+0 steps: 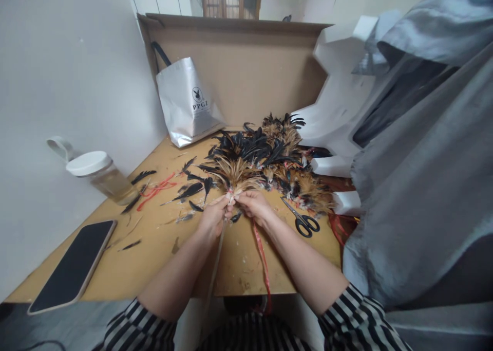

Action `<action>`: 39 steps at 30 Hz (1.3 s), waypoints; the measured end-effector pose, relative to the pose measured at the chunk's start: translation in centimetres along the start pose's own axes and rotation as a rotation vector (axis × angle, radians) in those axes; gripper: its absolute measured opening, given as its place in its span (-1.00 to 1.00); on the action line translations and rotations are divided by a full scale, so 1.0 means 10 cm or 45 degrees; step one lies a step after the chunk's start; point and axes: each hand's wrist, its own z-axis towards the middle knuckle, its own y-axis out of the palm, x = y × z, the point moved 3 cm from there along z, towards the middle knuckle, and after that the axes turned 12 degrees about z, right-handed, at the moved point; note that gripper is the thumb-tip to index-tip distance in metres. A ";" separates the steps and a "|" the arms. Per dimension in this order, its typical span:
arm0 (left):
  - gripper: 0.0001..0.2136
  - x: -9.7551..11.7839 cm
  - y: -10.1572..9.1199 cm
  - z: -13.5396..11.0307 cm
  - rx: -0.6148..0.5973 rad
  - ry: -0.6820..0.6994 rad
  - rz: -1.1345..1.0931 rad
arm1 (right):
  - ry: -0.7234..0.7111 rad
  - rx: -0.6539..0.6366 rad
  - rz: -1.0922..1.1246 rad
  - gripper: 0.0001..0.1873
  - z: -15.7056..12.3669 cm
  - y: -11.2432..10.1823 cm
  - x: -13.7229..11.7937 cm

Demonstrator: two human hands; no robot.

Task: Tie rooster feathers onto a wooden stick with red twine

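Feather bundle (235, 174), frame centre: pinched at the base by left hand (215, 215) and right hand (254, 205); could splay or shed quills through a loosened pinch

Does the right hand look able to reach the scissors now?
Probably yes: the scissors lie uncovered on the table, close to the right hand, and nothing seems to stand between. It would likely need to let go of the feather bundle first.

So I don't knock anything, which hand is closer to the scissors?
Right. Your right hand, at the feather bundle, is left of the scissors, not touching; your left hand is farther left.
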 end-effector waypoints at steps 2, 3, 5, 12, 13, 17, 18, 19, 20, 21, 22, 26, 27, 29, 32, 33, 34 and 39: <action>-0.88 0.00 0.00 -0.01 0.004 0.033 0.022 | -0.028 0.035 0.013 -0.67 -0.01 0.02 0.00; -0.86 0.01 0.00 -0.02 0.008 0.054 0.035 | -0.041 0.048 0.024 -0.67 -0.02 0.03 0.01; -0.84 0.02 0.00 -0.03 0.010 0.102 0.056 | -0.073 0.060 0.050 -0.66 -0.03 0.06 0.01; -0.81 0.03 0.01 -0.07 0.012 0.242 0.191 | -0.191 0.085 0.058 -0.65 -0.01 0.06 0.00; -0.81 0.03 0.02 -0.07 0.013 0.270 0.228 | -0.202 0.092 0.051 -0.65 0.00 0.05 0.00; -0.82 0.02 0.04 -0.10 -0.010 0.376 0.401 | -0.245 0.105 0.036 -0.67 0.02 0.01 -0.02; -0.84 0.03 0.04 -0.11 -0.016 0.401 0.449 | -0.249 0.108 0.042 -0.68 0.02 0.00 -0.03; -0.86 0.04 0.05 -0.12 -0.022 0.429 0.503 | -0.251 0.110 0.050 -0.69 0.02 -0.01 -0.03; -0.89 0.06 0.06 -0.14 -0.023 0.466 0.562 | -0.250 0.112 0.059 -0.69 0.01 -0.01 -0.04; -0.92 0.08 0.07 -0.15 -0.020 0.515 0.626 | -0.248 0.110 0.065 -0.70 0.01 -0.02 -0.05; -0.94 0.10 0.08 -0.17 -0.013 0.573 0.688 | -0.248 0.107 0.069 -0.70 0.01 -0.02 -0.05; -0.91 0.16 0.09 -0.19 0.097 0.722 0.844 | -0.219 0.107 0.075 -0.69 0.00 -0.01 -0.04; -0.90 0.16 0.08 -0.18 0.143 0.719 0.860 | -0.215 0.122 0.079 -0.68 0.01 -0.01 -0.03; -0.88 0.15 0.08 -0.16 0.237 0.698 0.881 | -0.219 0.161 0.092 -0.69 0.02 -0.02 0.00; -0.85 0.15 0.12 -0.15 0.334 0.705 0.953 | -0.219 0.187 0.118 -0.72 0.03 -0.01 0.06; -0.84 0.14 0.15 -0.15 0.361 0.720 1.013 | -0.213 0.183 0.135 -0.72 0.03 0.00 0.07; -0.83 0.13 0.17 -0.15 0.388 0.738 1.094 | -0.208 0.174 0.157 -0.73 0.03 0.01 0.08; -0.80 0.06 0.29 -0.15 0.476 0.822 1.590 | -0.159 0.131 0.302 -0.73 -0.02 0.02 0.02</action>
